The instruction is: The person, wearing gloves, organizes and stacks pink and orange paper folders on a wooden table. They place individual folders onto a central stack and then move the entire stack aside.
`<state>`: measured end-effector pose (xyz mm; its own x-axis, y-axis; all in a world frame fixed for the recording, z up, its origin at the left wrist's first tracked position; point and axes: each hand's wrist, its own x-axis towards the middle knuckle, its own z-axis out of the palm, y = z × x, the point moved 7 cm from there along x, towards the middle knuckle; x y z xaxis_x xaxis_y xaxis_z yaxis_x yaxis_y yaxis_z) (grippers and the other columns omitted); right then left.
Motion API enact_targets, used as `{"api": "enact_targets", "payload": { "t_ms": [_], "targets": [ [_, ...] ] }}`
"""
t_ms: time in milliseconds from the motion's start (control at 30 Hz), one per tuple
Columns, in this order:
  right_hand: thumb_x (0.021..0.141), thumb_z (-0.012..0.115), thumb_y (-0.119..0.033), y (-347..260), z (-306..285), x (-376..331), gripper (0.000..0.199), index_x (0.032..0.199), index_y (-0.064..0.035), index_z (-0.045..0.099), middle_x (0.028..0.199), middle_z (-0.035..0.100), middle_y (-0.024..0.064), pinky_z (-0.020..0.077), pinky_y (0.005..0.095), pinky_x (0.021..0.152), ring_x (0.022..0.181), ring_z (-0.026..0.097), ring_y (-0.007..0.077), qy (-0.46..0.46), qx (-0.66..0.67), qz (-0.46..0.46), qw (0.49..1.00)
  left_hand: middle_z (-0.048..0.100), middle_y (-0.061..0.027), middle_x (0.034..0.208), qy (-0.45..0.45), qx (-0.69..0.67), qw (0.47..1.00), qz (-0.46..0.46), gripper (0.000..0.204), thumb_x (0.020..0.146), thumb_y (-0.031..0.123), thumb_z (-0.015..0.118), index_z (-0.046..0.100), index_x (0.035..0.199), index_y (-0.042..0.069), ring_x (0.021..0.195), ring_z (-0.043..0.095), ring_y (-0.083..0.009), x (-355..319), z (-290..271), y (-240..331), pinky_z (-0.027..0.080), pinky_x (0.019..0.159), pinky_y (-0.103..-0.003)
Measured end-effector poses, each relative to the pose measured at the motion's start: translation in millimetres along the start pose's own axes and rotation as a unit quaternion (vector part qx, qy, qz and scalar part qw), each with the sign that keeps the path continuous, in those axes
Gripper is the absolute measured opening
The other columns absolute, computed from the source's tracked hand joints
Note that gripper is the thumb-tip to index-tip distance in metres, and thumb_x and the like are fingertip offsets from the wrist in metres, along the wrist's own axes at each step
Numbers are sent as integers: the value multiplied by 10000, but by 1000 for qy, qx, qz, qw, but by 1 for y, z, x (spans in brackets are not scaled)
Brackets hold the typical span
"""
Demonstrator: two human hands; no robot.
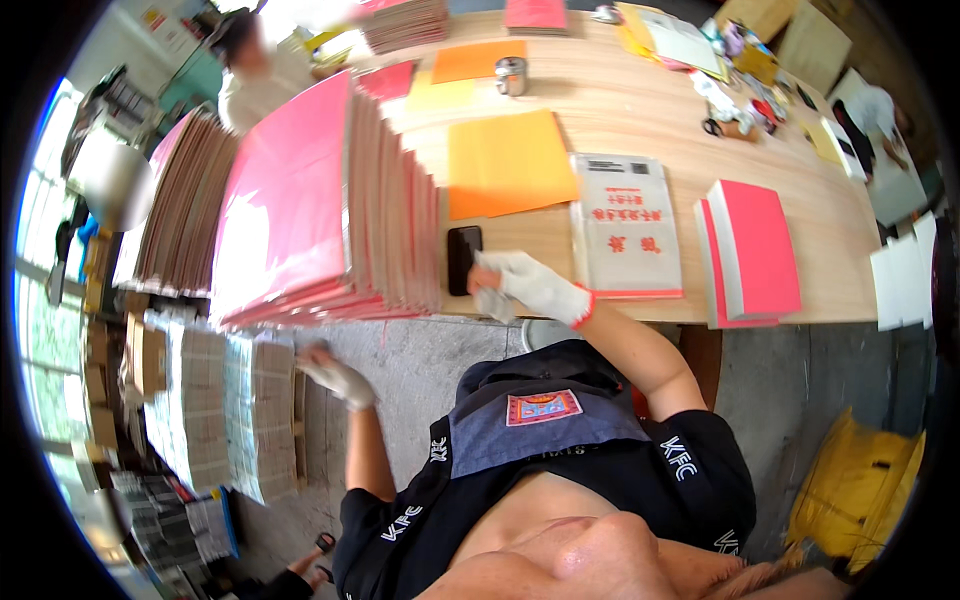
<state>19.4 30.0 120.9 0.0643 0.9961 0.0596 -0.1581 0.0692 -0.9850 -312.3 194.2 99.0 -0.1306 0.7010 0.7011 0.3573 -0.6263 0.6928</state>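
A pale wooden table stands on a grey floor, windows along the left. The tall pink stack is at the table's near left side, its top cover glossy, its many layers showing along the right flank. Just below its near edge is the left hand, in a white glove with bare fingertips; it is blurred, and I cannot tell whether the fingers are open or closed. The phone lies dark and flat right beside the stack. The right hand, gloved alike, is next to the phone, fingers bent; whether they grip anything I cannot tell.

Farther right come orange sheets, a white packet with red print, and two pink blocks, one overlapping the other. Beyond the sheets stands a can. Another stack is left of the tall one; a co-worker is behind them. Wrapped bundles fill the lower left, a yellow sack the lower right.
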Motion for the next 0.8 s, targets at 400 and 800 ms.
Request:
{"api": "enact_targets", "payload": {
  "t_ms": [400,800],
  "targets": [
    [797,691,-334,-68,-190,-351,340,1010,-94,579,944,639,96,486,430,756,911,609,281,575,-604,190,518,448,-203,1377,-479,-110,854,170,504,830,221,670,512,1265,21,1292,391,-385,-173,352,169,331,1069,-441],
    [685,755,-464,-68,-251,-417,574,1090,-106,563,1047,599,131,470,425,822,987,590,324,507,-463,424,591,565,-90,1228,-620,102,753,195,461,818,270,651,544,1230,94,1140,515,-293,-171,459,104,450,931,-395]
  ]
}}
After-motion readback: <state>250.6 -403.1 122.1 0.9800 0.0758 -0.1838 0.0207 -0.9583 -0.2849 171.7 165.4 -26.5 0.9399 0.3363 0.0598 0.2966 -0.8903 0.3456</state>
